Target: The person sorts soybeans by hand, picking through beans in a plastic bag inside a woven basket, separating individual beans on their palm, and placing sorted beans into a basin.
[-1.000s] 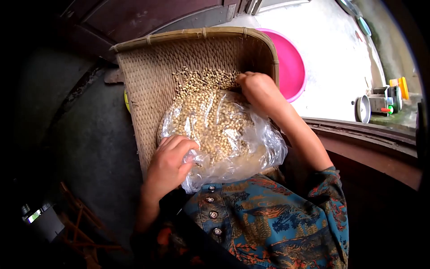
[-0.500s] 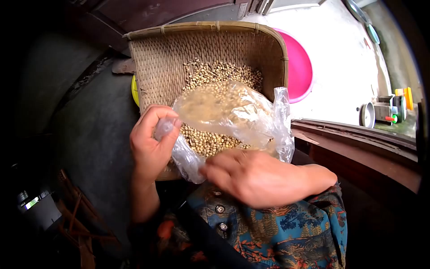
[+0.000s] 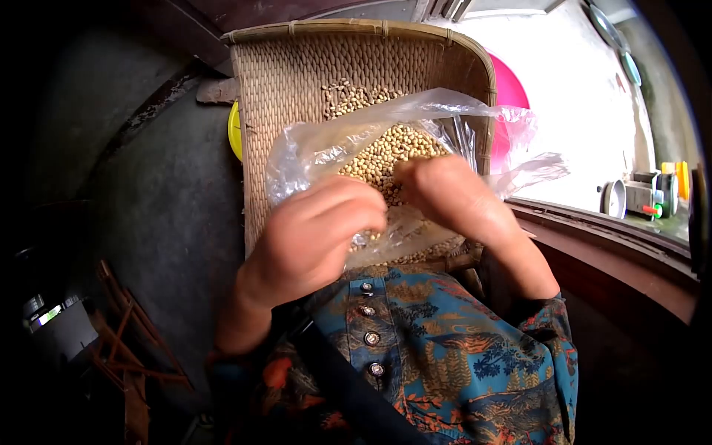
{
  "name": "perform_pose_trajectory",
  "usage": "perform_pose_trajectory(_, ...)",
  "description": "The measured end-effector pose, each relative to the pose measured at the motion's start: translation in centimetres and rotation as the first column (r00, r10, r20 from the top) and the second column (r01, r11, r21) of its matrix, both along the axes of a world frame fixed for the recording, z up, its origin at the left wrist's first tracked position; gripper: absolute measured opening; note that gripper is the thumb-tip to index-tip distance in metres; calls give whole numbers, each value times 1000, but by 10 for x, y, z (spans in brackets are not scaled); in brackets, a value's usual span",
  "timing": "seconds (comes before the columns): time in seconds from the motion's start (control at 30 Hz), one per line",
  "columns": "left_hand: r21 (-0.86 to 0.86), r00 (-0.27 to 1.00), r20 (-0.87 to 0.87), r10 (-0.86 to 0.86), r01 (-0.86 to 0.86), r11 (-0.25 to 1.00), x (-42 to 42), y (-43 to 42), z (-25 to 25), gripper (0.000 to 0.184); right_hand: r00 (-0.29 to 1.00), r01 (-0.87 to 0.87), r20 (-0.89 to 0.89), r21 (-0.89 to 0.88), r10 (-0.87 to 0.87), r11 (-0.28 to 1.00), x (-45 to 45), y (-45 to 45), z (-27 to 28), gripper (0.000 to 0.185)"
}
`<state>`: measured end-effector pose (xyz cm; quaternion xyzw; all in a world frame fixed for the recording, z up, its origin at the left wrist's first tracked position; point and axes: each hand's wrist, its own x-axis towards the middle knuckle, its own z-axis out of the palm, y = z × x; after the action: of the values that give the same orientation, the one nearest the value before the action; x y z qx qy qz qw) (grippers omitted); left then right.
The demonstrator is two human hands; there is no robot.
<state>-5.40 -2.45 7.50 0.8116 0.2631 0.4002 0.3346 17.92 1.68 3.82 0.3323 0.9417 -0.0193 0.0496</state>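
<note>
A woven basket (image 3: 263, 111) holds small pale beans (image 3: 397, 148), some loose near its back wall and some in the mouth of a clear plastic bag (image 3: 297, 152). The bag lies open across the basket, its right end hanging past the rim. My left hand (image 3: 315, 233) is over the bag's near left side, fingers curled; what they hold, if anything, is hidden. Over the beans at the bag's middle, my right hand (image 3: 452, 196) is closed, its fingertips hidden from view.
Behind the basket's right side stands a pink basin (image 3: 510, 85). A yellow rim (image 3: 235, 132) shows at its left. A wooden sill (image 3: 593, 245) runs along the right. Wooden furniture (image 3: 130, 341) stands at the lower left.
The bag, gathered at its near edge before, is now spread open with beans showing inside. My right hand has moved up from the near edge over the beans; my left hand has shifted right.
</note>
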Motion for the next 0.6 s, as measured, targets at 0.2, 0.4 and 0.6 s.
perform_pose_trajectory(0.2,-106,605,-761,233,-471,875,9,21,-62,22,955,-287,67,-33,289,957,-1,-38,-9,7)
perform_pose_trajectory(0.4,-156,667,-717,200,-434,887,14,29,-65,30,984,-16,173,371,-52,928,-1,3,-2,22)
perform_pose_trajectory(0.6,-250,814,-547,195,-382,890,1,27,-58,26,883,57,-415,-368,-218,928,3,20,11,7)
